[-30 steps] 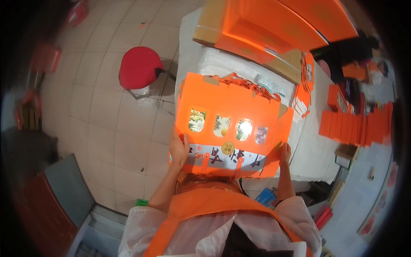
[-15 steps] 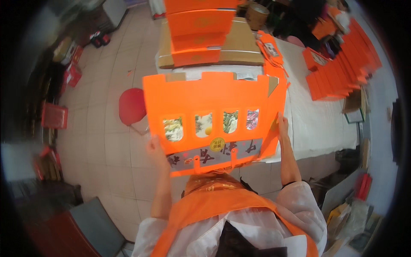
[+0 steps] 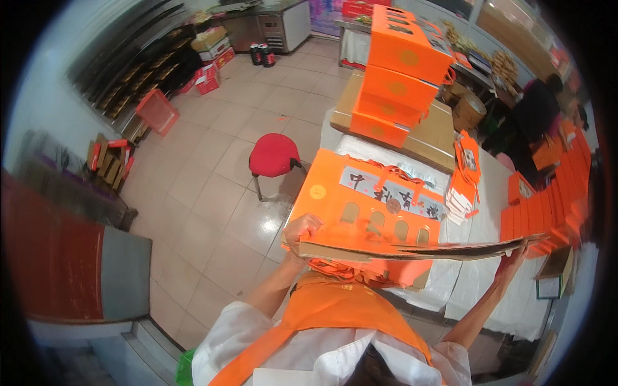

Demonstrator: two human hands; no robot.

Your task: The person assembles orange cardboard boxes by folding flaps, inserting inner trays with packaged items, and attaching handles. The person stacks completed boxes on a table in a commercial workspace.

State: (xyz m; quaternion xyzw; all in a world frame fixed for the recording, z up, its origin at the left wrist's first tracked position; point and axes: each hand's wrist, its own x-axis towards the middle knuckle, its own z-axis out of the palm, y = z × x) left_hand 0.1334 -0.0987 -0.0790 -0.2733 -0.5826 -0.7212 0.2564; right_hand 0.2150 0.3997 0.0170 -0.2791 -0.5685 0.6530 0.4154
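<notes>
A flat orange cardboard box blank [image 3: 370,219] is held up in the air above the near edge of the worktop [image 3: 479,283], tilted so that its brown underside edge is seen as a thin line. The left hand [image 3: 301,233] is closed on its left edge, with the fingers curled over the top face. The right hand [image 3: 515,256] is clamped on the far right end, where the card narrows. Four arched window cut-outs and a white printed strip are seen on the orange face. On the worktop behind, three finished orange boxes [image 3: 399,71] are stacked on a brown carton [image 3: 421,138]. A red stool [image 3: 273,156] stands on the tiled floor to the left.
</notes>
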